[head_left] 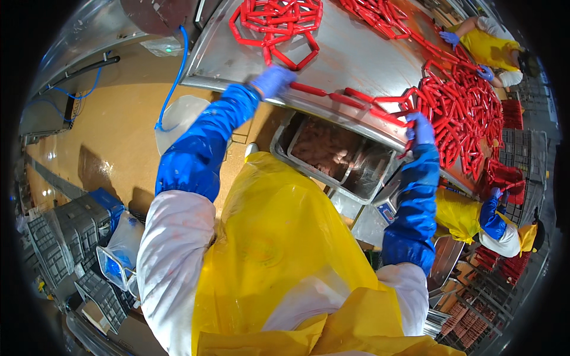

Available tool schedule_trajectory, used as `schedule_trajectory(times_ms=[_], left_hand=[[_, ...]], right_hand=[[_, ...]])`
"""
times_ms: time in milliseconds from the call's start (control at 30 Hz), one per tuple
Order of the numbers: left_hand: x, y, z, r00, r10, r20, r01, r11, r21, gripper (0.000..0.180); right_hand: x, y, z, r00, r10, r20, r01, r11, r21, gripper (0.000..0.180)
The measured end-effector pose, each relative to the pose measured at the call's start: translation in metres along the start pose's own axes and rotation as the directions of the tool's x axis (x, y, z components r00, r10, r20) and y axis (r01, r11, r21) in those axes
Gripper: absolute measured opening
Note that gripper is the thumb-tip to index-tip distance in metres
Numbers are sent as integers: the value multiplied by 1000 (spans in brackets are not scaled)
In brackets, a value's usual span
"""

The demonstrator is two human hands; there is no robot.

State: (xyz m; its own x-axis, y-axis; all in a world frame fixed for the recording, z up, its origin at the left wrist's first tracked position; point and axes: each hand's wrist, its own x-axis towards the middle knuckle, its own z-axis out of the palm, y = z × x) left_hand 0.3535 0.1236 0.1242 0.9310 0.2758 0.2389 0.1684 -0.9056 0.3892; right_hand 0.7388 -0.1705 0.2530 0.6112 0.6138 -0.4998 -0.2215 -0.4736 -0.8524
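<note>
My left hand [275, 81], gloved in purple, is closed on a chain of red sausage-like links [309, 89] at the near edge of the surface [356, 62], toward its left corner; motion smears the fingers, so I can't pick out each one. My right hand [421, 129] is farther along that edge, fingers curled at the links beside the big heap [454, 113]; whether they are clamped on a link or only touching, I can't tell. The chain stretches between my two hands along the near edge. From my left hand, links lead up to a loose coil [279, 18] near the far edge, its top cut off by the view. A second pile [380, 18] beyond it is cut off too. The heap covers the right end of the surface.

Below the near edge, between my arms, sits a metal bin [320, 177], its far side hidden by the surface. Its left part has pinkish, soft-looking pieces [323, 142], too shaded to name; glare blurs its right part. To my left, a clear bag [126, 252] in a frame has something blue in it. At the surface's right end, a co-worker in a yellow apron [487, 50] reaches to the links; red contents show among the grey crates [534, 148] there, too small to make out.
</note>
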Motion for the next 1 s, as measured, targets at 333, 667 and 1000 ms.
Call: schedule_trajectory(times_ms=[333, 667, 1000], left_hand=[[34, 63, 5, 961, 2, 275, 14, 998, -55, 28], [67, 112, 44, 781, -120, 613, 610, -64, -790, 39], [38, 110, 63, 621, -215, 754, 769, -17, -638, 50]], right_hand=[[52, -38, 87, 674, -735, 73, 699, 602, -387, 30], [-26, 99, 184, 532, 71, 844, -753, 495, 433, 30], [-3, 192, 187, 749, -572, 335, 591, 346, -729, 25]])
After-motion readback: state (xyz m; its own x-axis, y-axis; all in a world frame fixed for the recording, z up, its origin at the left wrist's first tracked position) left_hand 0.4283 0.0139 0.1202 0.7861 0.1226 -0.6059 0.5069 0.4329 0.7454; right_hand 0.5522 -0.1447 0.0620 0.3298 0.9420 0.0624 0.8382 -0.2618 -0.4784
